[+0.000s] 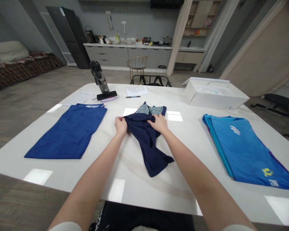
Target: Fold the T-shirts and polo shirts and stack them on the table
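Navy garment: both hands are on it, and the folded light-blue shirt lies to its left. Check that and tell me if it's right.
Wrong on one point: the head view shows the folded light-blue shirt to the right of the navy garment, not its left. The rest stands: the left hand and the right hand are both on it.

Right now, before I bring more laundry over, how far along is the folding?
The royal-blue shirt and turquoise shirt already lie flat and folded. In hand: the left hand and right hand are on a navy garment. Left: its lower part still lies loose and rumpled.
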The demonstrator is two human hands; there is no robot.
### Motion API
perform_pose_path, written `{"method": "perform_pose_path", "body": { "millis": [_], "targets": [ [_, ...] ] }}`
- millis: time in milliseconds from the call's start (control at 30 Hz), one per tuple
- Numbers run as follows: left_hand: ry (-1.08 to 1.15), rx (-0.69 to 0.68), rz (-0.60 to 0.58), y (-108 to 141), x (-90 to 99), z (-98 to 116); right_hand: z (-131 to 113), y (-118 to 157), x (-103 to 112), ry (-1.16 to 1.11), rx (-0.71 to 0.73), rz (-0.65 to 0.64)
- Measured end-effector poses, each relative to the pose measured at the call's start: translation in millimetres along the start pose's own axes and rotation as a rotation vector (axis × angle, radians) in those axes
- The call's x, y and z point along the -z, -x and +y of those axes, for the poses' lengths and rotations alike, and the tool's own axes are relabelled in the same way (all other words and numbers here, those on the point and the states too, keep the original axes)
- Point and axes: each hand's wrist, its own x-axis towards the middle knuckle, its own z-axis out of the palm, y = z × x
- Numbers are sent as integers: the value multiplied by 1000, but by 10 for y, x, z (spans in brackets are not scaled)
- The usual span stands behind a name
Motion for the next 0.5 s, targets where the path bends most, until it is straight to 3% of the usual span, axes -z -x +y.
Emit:
{"method": "perform_pose_path", "body": {
  "millis": [100,167,233,300,367,500],
  "targets": [
    [-267,-423,-85,63,110,81,-62,-5,40,33,-17,-44],
    [-450,-737,-247,122,79,215,-102,-31,72,42,-15,-77],
    [-551,-888,-434,146,-22,347,-122,-64,88,55,29,-80],
    [-593,-862,-545,119,-144,428,-105,-100,85,55,92,-72],
    [-551,-729,-531,41,-243,448,-40,-138,71,2,122,-80],
    [-96,-337,-232,-252,-304,376,196,-181,82,-215,135,-97]
  ]
}}
